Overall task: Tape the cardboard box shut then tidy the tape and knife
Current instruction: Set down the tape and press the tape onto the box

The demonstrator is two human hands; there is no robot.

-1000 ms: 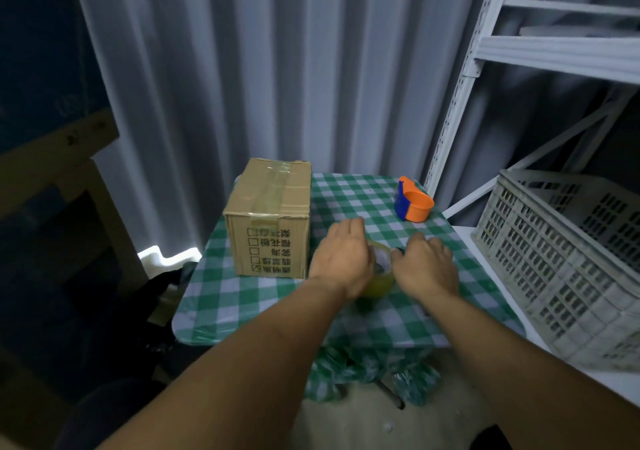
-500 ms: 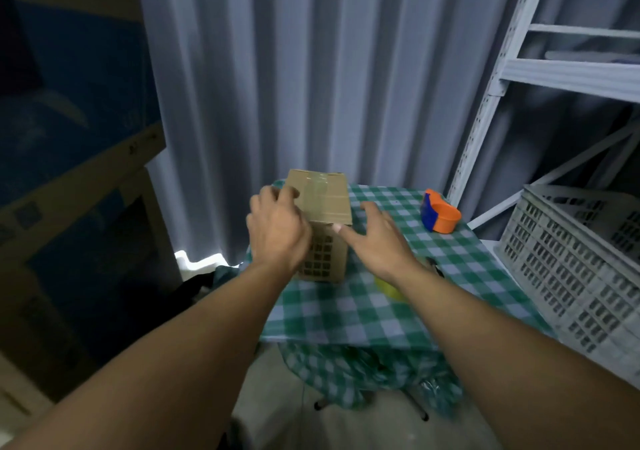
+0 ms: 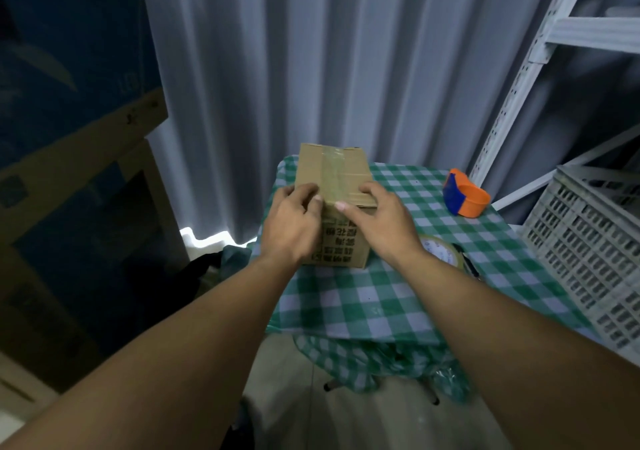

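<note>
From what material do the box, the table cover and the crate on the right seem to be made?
Box: brown corrugated cardboard, matte, with glossy clear tape along the top seam.
Table cover: probably thin plastic or oilcloth, green-and-white checked; it hangs in crinkled folds.
Crate: likely moulded plastic, pale grey, with a lattice wall.

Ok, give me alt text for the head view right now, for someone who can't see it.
Both bare hands, left hand and right hand, press on the near top edge of a small brown cardboard box with clear tape along its top, standing on a green-and-white checked tablecloth. A clear tape roll lies to its right, an orange-and-blue tape dispenser farther back.
</note>
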